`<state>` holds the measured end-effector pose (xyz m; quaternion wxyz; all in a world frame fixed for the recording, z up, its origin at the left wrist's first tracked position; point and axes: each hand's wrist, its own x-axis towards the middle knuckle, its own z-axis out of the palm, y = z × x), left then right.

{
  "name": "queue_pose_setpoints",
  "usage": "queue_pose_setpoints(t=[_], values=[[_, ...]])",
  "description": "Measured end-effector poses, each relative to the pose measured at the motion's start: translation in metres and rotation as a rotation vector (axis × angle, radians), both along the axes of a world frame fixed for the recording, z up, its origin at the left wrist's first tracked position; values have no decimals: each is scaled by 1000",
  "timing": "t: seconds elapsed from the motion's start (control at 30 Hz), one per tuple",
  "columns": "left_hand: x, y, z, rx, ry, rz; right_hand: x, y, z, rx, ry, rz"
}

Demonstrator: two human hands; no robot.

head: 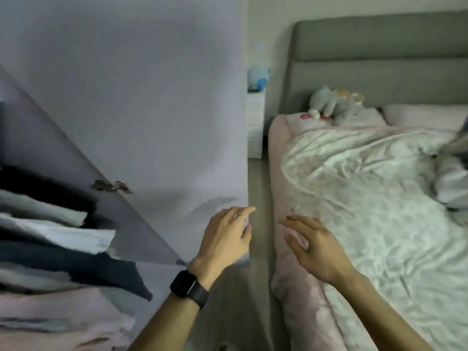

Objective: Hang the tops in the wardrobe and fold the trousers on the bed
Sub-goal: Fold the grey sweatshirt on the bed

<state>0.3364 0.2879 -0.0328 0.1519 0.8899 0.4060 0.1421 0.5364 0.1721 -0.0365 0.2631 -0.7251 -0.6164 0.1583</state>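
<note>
The open wardrobe door (152, 110) fills the left half of the view, with a metal hinge (111, 186) at its inner edge. Inside the wardrobe, hanging clothes (50, 236) in dark, white and pink show at the far left. My left hand (225, 236), with a ring and a black watch on the wrist, is empty with relaxed fingers at the door's free edge. My right hand (311, 244) is empty with spread fingers over the bed's near corner. The bed (291, 287) has a rumpled pale duvet (367, 198). A heap of pale garments (453, 178) lies at its right edge.
A narrow strip of floor (258, 198) runs between the door and the bed. A white bedside cabinet (255, 127) with small items stands at the far end. Soft toys (334, 105) and a pillow (425, 115) lie against the grey headboard (379, 59).
</note>
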Motion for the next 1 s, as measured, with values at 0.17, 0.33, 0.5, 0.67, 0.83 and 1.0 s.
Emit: queue_pose_setpoints(t=[0.17, 0.33, 0.5, 0.67, 0.83, 1.0], values=[[153, -56, -22, -144, 69, -345, 118, -145, -17, -166, -16, -463], [279, -116, -27, -163, 150, -611, 177, -256, -13, -180, -8, -796], [371, -154, -20, -138, 191, -779, 221, -303, -3, -168, -23, -979], [457, -150, -18, -73, 244, -856, 277, -300, -5, -131, -1, -1092], [567, -103, -46, -31, 313, -897, 365, -256, -41, -175, 50, -1149], [684, -48, -109, -27, 439, -940, 455, -199, -118, -332, 192, -1184]])
